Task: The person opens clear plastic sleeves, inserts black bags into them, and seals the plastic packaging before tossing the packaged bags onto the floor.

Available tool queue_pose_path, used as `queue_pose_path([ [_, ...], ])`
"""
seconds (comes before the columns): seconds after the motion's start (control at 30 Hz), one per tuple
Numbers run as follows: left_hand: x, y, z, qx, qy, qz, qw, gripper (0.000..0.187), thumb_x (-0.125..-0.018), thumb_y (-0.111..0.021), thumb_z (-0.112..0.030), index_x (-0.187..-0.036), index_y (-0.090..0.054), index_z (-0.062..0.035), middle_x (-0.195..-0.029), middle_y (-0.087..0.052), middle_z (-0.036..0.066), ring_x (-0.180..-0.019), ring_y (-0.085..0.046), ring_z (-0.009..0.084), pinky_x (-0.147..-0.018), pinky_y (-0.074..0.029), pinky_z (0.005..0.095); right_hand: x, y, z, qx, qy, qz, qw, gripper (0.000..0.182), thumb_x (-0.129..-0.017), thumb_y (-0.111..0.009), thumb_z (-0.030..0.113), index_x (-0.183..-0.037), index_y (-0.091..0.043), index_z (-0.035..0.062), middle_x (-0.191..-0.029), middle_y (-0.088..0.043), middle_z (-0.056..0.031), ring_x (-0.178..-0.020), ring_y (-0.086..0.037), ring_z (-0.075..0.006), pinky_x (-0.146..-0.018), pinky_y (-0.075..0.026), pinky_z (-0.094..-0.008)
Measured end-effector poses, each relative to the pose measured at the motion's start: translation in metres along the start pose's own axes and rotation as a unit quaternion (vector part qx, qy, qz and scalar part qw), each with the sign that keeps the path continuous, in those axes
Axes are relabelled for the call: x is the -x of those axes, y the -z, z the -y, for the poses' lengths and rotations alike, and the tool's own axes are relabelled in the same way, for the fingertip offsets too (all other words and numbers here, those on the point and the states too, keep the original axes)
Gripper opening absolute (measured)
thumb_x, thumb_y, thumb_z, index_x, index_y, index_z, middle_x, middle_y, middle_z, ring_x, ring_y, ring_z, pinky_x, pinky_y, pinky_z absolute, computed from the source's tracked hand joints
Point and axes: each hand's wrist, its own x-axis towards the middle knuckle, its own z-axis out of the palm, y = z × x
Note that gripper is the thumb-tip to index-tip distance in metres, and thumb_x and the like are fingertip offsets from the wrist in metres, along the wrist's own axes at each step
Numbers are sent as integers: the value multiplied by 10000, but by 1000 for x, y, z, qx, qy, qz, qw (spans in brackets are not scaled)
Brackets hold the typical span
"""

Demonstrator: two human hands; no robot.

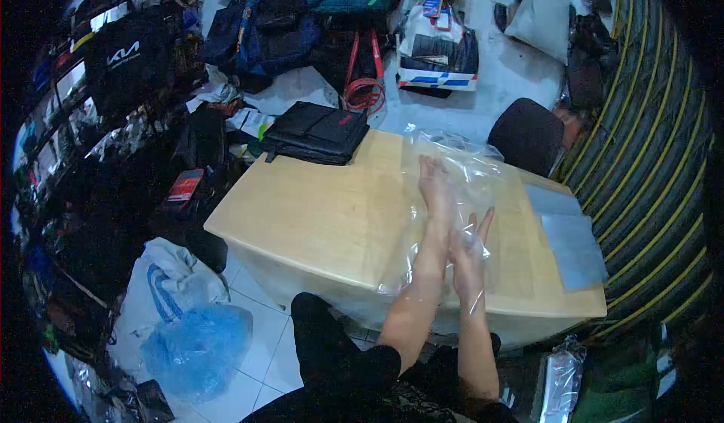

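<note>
A large clear plastic bag [479, 174] lies spread over the right half of the wooden table. My left hand [436, 191] reaches far along it, fingers stretched out towards the table's back edge and clear film over them. Nearer to me, my right hand [467, 251] is against the film beside my left forearm, its fingers spread and pointing away. The film is creased and shiny around both wrists. At the table's back left rests a black zipped bag [320, 133], away from both hands.
Grey-blue flat sheets [571, 246] lie at the table's right end. Beyond the table stands a dark chair [526, 136]. A blue plastic bag [197, 347] is on the tiled floor at left. Striped dark rolls [648, 159] line the right side, and several bags hang at the back.
</note>
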Motion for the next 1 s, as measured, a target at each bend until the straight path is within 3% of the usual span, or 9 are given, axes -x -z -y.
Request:
queue_pose_path([
  [0.23, 182, 14, -62, -403, 29, 166, 899, 527, -946, -440, -65, -1440, -261, -28, -1399, -422, 172, -1227, -466, 200, -979, -366, 239, -90, 16, -2, 16, -96, 21, 995, 977, -836, -662, 365, -1475, -2, 35, -1500, -188, -218, -1383, -217, -315, -1079, -266, -379],
  [0.27, 193, 22, -69, -387, 5, 207, 899, 533, -940, -449, -48, -1437, -258, -22, -1410, -409, 183, -1263, -441, 202, -988, -357, 242, -90, 20, -6, 102, -97, 8, 990, 837, -831, -659, 320, -1447, -192, -1, -1417, -354, -260, -1307, -376, -342, -1034, -341, -367],
  [0.37, 197, 34, -111, -469, 75, 311, 823, 550, -927, -461, -13, -1438, -257, -24, -1392, -428, 194, -1283, -422, 215, -1015, -333, 253, -54, 57, -17, 493, 65, 177, 849, 640, -817, -650, 266, -1333, -410, -28, -1231, -509, -313, -1153, -516, -394, -953, -420, -395],
  [0.43, 195, 41, -132, -507, 106, 308, 798, 493, -945, -451, -44, -1417, -310, -22, -1355, -473, 185, -1271, -439, 211, -1018, -350, 279, 11, 41, 42, 546, -26, 291, 785, 459, -812, -632, 203, -1211, -540, -4, -1074, -566, -322, -1024, -560, -422, -896, -447, -434],
  [0.47, 194, 41, -144, -497, 109, 309, 803, 479, -948, -449, -50, -1410, -326, -20, -1349, -481, 182, -1267, -444, 209, -1018, -354, 287, 35, 36, 64, 552, -14, 345, 759, 431, -782, -656, 161, -1195, -581, 67, -892, -666, -205, -877, -629, -389, -802, -499, -385],
  [0.53, 187, 53, -159, -472, 132, 307, 816, 431, -958, -467, -90, -1374, -390, -13, -1318, -513, 161, -1241, -472, 205, -1012, -374, 303, 53, 21, 106, 557, -33, 453, 695, 370, -789, -680, 184, -1137, -626, 71, -882, -678, -176, -853, -664, -310, -777, -511, -373],
  [0.7, 177, 83, -206, -399, 220, 303, 837, 407, -971, -475, -154, -1341, -431, 9, -1264, -554, 139, -1188, -518, 227, -953, -445, 321, -34, -77, 97, 328, 15, 473, 818, 317, -804, -687, 176, -1101, -645, 74, -840, -695, -86, -792, -669, -154, -724, -514, -263],
  [0.83, 176, 124, -246, -263, 231, 187, 918, 410, -975, -472, -187, -1307, -447, 53, -1326, -491, 153, -1212, -493, 253, -990, -448, 390, -174, -194, -4, 514, 225, 441, 701, 583, -750, -715, 313, -1215, -540, 8, -1134, -616, -191, -992, -627, -279, -868, -491, -368],
  [1.0, 176, 176, -290, -226, 133, 33, 964, 445, -975, -458, -212, -1300, -428, 91, -1319, -486, 200, -1221, -489, 306, -1006, -424, 425, -252, -261, -111, 661, 206, 349, 632, 972, -673, -766, 385, -1420, -259, 27, -1439, -293, -262, -1263, -395, -415, -1025, -383, -445],
])
